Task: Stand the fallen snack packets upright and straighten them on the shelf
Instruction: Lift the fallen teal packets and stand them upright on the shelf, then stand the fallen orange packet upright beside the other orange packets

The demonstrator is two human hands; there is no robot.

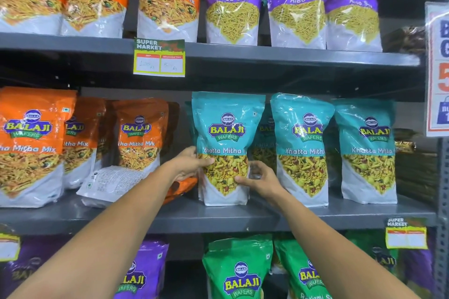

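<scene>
A teal Khatta Mitha packet [224, 128] stands upright at the front of the middle shelf [218, 216]. My left hand [188, 161] grips its left edge and my right hand [261, 179] grips its right lower side. Two more teal packets [302, 148] [368, 153] stand upright to its right. Left of my left hand, an orange packet [107, 182] lies fallen with its white back facing up, leaning against upright orange packets [138, 133]. Its far end is partly hidden by my left forearm.
Orange Tikha Mitha Mix packets [26, 145] fill the shelf's left side. The top shelf holds orange packets [167, 0] and purple packets [233, 2]; a price tag [159, 58] hangs from its edge. Green packets [239, 272] and more purple packets stand below. A sign [438, 68] hangs at right.
</scene>
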